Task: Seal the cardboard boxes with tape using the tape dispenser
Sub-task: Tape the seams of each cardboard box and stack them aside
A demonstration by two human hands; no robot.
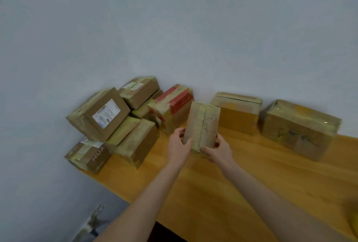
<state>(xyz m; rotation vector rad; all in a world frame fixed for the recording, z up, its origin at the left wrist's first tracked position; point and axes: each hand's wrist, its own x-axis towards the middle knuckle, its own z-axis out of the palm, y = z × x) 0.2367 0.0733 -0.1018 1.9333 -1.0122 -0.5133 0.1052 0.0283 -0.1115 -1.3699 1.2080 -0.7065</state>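
Now | left hand [179, 148], right hand [219, 149]: fingers clamped on taped box [202, 125] | corner box [89, 156] reads, perhaps, "HUA"

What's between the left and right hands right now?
The head view shows a small box, held upright, its lower end gripped by the left hand and the right hand.

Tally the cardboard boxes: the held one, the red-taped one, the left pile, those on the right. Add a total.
Held box: 1
Red-taped box: 1
Left pile boxes: 6, blurry, so approximate
Right boxes: 2
Total: 10
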